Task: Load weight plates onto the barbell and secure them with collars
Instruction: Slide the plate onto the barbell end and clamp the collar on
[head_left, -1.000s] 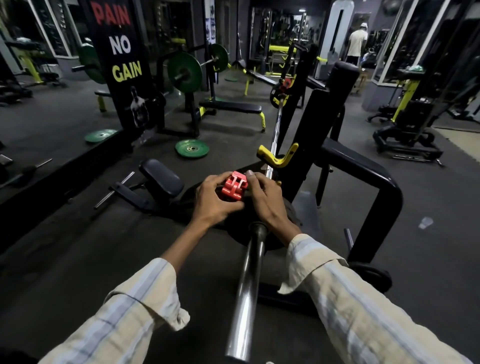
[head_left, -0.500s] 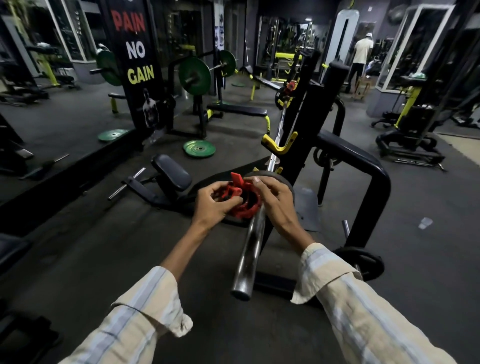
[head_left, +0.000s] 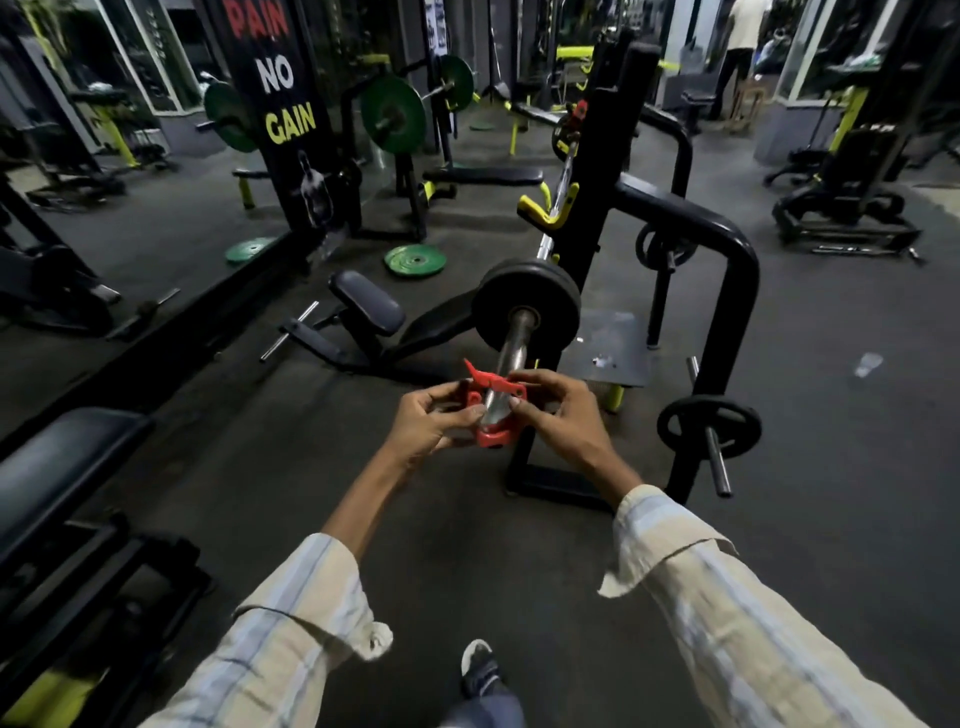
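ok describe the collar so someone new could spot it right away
Find the black weight plate on the barbell. Follow the steel sleeve toward the camera to where both hands meet. The collar is the only bright red thing there, a plastic ring with its lever raised.

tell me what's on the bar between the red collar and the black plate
Nothing: in the head view a bare stretch of steel barbell sleeve runs from the red collar, held at the bar's end by both hands, up to the black plate.

Barbell (head_left: 511, 347) end inside collar (head_left: 493, 410)
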